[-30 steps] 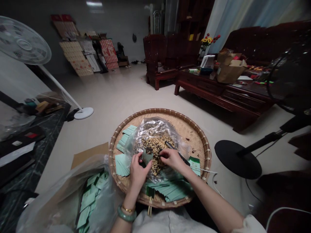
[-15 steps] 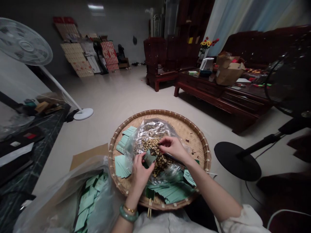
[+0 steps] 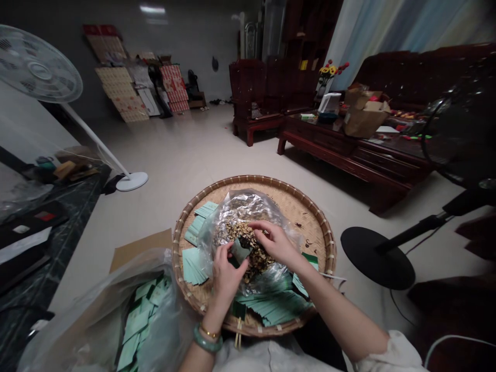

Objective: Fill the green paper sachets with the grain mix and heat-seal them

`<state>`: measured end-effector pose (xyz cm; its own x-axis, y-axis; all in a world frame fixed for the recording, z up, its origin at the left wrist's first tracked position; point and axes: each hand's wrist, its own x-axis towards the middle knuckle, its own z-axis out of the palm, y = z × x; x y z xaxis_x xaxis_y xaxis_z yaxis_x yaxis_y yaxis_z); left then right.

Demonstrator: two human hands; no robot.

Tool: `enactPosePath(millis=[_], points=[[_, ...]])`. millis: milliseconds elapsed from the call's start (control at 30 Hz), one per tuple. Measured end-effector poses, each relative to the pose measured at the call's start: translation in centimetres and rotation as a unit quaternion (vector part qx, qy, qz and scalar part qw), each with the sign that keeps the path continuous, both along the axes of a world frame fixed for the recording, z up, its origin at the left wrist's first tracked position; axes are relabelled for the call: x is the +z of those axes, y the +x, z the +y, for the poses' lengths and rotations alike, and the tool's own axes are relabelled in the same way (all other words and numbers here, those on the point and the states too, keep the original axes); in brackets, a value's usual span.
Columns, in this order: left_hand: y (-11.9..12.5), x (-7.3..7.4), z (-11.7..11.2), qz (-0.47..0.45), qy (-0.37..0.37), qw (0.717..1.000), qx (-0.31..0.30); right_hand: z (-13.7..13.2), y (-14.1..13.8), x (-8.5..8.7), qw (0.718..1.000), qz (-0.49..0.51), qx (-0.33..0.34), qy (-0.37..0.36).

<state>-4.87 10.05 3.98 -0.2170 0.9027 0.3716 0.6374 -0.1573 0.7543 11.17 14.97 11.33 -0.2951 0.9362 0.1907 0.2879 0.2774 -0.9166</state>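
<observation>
Between the fingertips of my left hand (image 3: 225, 274) is a small pale green packet (image 3: 242, 251), its dark mouth turned upward. My right hand (image 3: 277, 245) hovers just right of that mouth, thumb and fingers apart, with nothing visible in them. Under both hands lies a heap of brown and yellowish dried bits (image 3: 259, 264) in a clear plastic bag (image 3: 248, 198). The bag rests on a round woven bamboo tray (image 3: 330, 235). Fanned stacks of green packets (image 3: 275, 306) lie at the tray's near edge, and more packets (image 3: 194, 266) lie along its left side.
Left of the tray stands a large clear bag (image 3: 85, 310) full of green packets, beside brown cardboard (image 3: 141, 249). A white fan (image 3: 132, 181) is at the left, a black fan base (image 3: 377, 257) at the right. A low wooden table (image 3: 349, 155) stands beyond.
My right hand has opened from a pinch, and its fingers are now spread closer over the packet's mouth. My left hand keeps the packet in nearly the same place.
</observation>
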Motion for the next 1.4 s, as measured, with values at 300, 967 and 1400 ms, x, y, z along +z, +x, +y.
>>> enactPosePath(millis=[300, 967, 1400], points=[[0.1, -0.1, -0.1, 0.019, 0.004, 1.0, -0.013, 0.0, -0.3, -1.9, 0.972, 0.132, 0.04, -0.19], [0.3, 0.0, 0.0, 0.017, -0.004, 1.0, -0.02, -1.9, 0.4, -0.6, 0.978, -0.186, 0.071, 0.055], [0.6, -0.5, -0.1, 0.004, -0.009, 1.0, -0.009, -1.6, 0.2, -2.4, 0.963, -0.245, 0.046, 0.101]])
